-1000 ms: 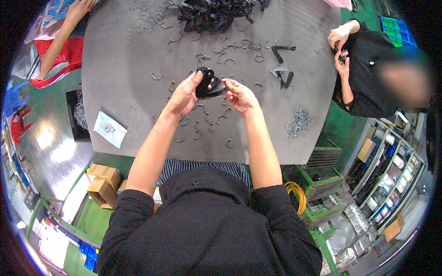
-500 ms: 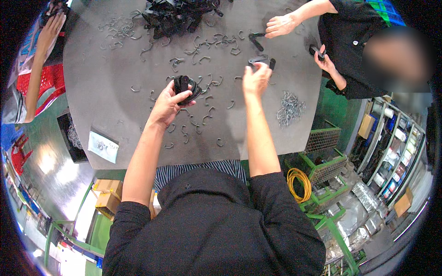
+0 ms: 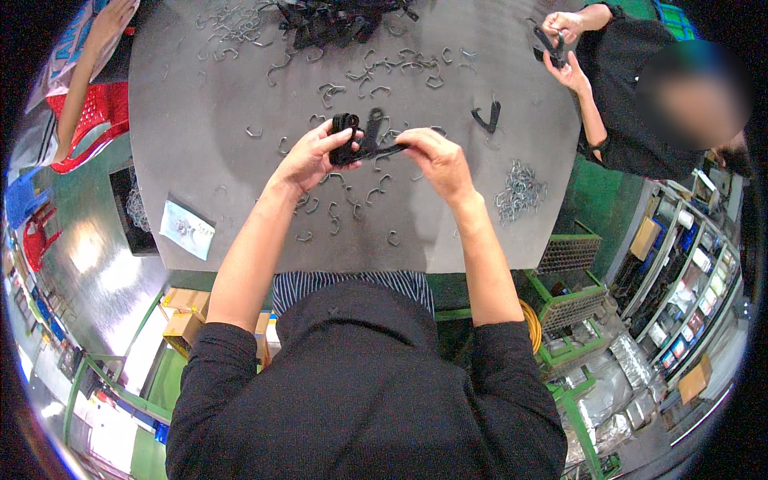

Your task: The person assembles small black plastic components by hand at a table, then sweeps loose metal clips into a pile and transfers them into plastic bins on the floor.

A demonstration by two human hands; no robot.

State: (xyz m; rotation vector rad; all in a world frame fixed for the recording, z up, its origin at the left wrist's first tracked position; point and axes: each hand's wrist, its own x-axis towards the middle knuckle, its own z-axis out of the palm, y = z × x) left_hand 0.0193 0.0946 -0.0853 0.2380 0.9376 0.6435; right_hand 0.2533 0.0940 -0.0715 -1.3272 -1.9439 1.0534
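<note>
My left hand (image 3: 308, 158) is wrapped round a stack of black hinged pieces (image 3: 344, 132) above the middle of the table. Right beside the stack, my right hand (image 3: 440, 164) pinches one end of another black V-shaped piece (image 3: 373, 132). That piece's joint lies close against the stack; whether they touch I cannot tell. Beneath and around my hands lie scattered bent metal hooks (image 3: 334, 212). Farther right, a separate black V-shaped piece (image 3: 488, 120) rests on the table.
A heap of black pieces (image 3: 336, 24) sits at the table's far edge. Hooks form a pile (image 3: 520, 196) at right; a small plastic packet (image 3: 186, 230) lies near left. At upper right a co-worker's hands (image 3: 564, 52) hold a black piece. Another person's arm (image 3: 84, 88) reaches in at left.
My right hand has brought a black V-shaped piece from the table leftward to the stack in my left hand. The co-worker's hand has left the table and joined the other at a black piece.
</note>
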